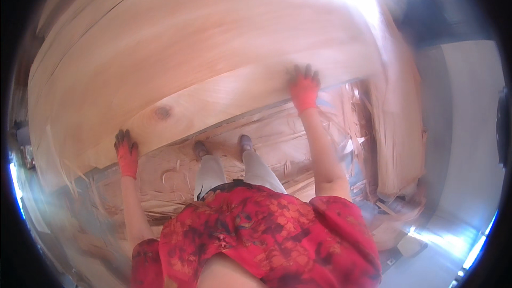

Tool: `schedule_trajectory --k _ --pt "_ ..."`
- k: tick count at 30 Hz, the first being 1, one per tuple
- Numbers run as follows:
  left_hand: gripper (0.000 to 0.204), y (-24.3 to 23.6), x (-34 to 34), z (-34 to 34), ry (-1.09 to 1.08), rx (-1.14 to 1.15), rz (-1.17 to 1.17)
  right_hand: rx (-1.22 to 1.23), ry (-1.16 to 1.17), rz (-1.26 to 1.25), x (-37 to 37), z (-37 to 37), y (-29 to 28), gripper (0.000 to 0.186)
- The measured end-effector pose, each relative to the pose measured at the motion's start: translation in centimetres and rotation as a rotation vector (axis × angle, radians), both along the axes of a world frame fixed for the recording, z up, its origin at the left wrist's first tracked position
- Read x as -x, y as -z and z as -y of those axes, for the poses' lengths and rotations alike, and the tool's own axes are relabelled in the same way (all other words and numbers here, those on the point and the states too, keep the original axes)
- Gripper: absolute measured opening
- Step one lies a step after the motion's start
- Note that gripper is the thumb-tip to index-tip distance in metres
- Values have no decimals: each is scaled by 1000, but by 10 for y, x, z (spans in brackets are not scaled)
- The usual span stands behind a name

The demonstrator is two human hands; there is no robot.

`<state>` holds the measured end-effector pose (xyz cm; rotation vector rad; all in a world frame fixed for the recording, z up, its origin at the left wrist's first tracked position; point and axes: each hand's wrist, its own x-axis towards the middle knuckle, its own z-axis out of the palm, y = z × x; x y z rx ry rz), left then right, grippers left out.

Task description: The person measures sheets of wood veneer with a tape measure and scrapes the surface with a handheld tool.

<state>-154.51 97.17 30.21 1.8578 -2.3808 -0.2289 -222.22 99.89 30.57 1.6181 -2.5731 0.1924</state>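
Observation:
A broad, pale sheet of wood veneer (213,48) spreads across the area in front of me, with a dark knot (162,112) close to its near edge. My left hand (126,154), in a red glove with dark fingertips, rests at the near edge toward the left, its fingers stretched out on the wood. Farther right, my right hand (305,89) wears a matching glove. Its fingers are spread on the sheet beside the same edge, slightly blurred. Neither hand visibly grips anything.
Torn veneer scraps (170,178) litter the floor around my shoes (246,143). On the right stands a stack of veneer (400,144) with ragged edges, beside a grey panel (469,128). Bright light glares at the top.

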Motion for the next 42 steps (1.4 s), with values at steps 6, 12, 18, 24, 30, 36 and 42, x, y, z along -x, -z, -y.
schedule_trajectory --k 6,12,18,24,30,36,42 --pt "69 -3 -60 0 -67 -46 138 -109 -68 80 -19 -13 25 62" --pt "69 -6 -69 8 -266 -73 294 -107 -42 84 -52 -24 4 59" --pt "70 35 4 -1 -385 192 163 -91 -71 104 -53 -20 3 58" --pt "72 44 13 -17 -389 126 130 -93 -83 109 -63 -23 5 58" --pt "73 48 -2 -13 -361 150 115 -69 -87 113 -69 -20 5 59" --pt "72 41 12 -10 -380 83 136 -66 -89 139 -59 -22 11 61" --pt "73 40 26 -9 -360 105 132 -114 -76 109 -46 -22 12 62"
